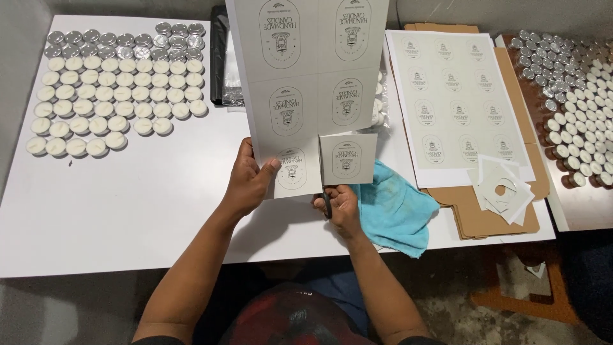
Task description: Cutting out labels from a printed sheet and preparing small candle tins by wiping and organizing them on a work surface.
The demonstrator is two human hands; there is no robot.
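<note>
1. Cutting is the step I judge to be in hand: my right hand (340, 206), low in the centre, is closed around scissors (327, 203) at the bottom edge of the label sheet (306, 76).
2. My left hand (250, 181) pinches the sheet's lower left corner, holding it upright.
3. One label square (348, 159) hangs nearly free; the next snip likely needs a straight line.
4. Beyond, a blue cloth (393, 204) lies right of centre; candles (108, 102) fill the upper left.
</note>
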